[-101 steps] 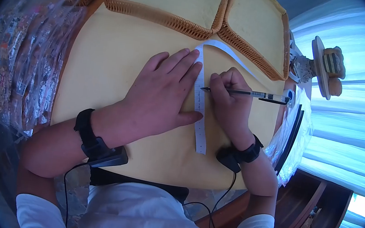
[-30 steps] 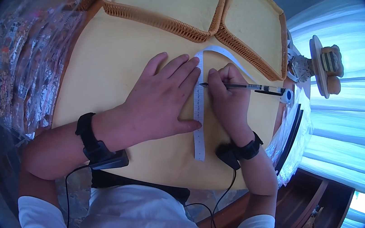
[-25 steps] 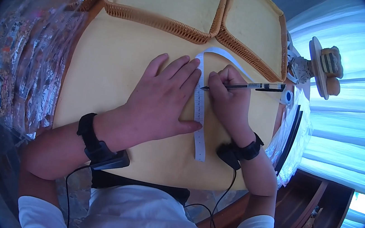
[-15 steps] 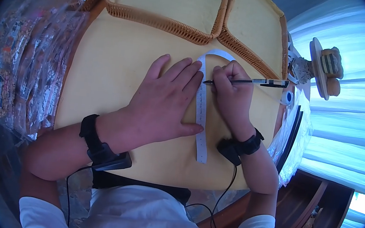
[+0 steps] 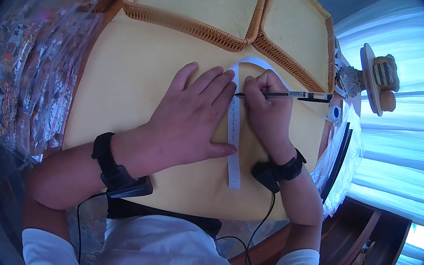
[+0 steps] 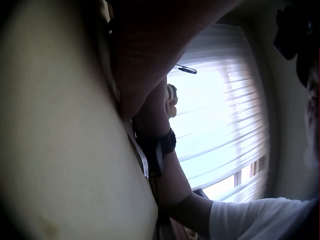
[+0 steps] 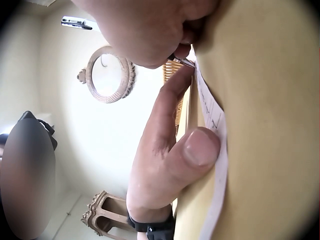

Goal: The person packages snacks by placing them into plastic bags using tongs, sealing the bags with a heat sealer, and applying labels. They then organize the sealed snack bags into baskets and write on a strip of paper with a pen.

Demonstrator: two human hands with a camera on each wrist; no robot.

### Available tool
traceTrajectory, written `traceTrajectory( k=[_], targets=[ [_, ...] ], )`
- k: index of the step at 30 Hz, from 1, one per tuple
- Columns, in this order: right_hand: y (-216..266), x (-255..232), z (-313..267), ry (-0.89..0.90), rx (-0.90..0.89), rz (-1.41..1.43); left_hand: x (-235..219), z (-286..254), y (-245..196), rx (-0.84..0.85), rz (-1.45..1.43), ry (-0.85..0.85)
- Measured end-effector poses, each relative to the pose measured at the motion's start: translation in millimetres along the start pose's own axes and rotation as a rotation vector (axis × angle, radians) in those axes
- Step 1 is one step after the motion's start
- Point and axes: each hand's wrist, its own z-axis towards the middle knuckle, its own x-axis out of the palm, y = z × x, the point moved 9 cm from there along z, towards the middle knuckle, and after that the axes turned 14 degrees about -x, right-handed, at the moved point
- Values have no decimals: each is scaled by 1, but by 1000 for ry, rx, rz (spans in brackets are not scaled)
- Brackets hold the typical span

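Observation:
My left hand [image 5: 189, 111] lies flat with fingers spread. Its fingertips and thumb rest on a narrow white paper strip [image 5: 235, 130] that bears a column of handwritten marks. In the right wrist view the left thumb [image 7: 200, 147] presses the strip's edge. My right hand [image 5: 267, 110] pinches a black-and-clear pen [image 5: 285, 94] between thumb and curled fingers. The pen's tip meets the strip just beside the left index finger. Beyond the hands the strip's far end curves right towards the baskets, partly hidden behind the right hand.
Two shallow wicker baskets [image 5: 183, 21] stand along the far side of the yellow-covered table [image 5: 119, 68]. Plastic bags of small packets [image 5: 28, 73] lie at the left. To the right are a white roll [image 5: 334, 113], clear plastic sheeting [image 5: 345, 149] and a decorative stand [image 5: 369, 80].
Since about a second ago, both hands and the strip have shifted slightly. The pen tip has moved a little farther up the strip, and the handwritten column has grown since the earliest frame.

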Motion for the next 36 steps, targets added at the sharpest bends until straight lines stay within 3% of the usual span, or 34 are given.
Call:
traceTrajectory(
  k=[7, 9, 12, 16, 18, 28, 33, 36],
  targets=[
    [-3, -3, -2, 52, 1, 8, -2, 0, -1, 12, -1, -11],
    [-6, -8, -6, -150, 110, 397, -5, 0, 0, 22, -15, -25],
    [-5, 0, -7, -31, 68, 437, -9, 1, 1, 37, -40, -19],
    [-7, -1, -11, 40, 85, 408, -11, 9, 7, 24, -54, -6],
    [-1, -2, -13, 98, -2, 331, -9, 14, 13, 39, -85, -2],
    [-2, -1, -15, 126, 3, 361, -8, 25, 19, 29, 41, -64],
    [-7, -10, -14, 19, 78, 397, -10, 15, 8, 53, 39, -20],
    [-6, -4, -20, 56, 182, 340, -7, 5, 0, 65, 14, -8]
  ],
)
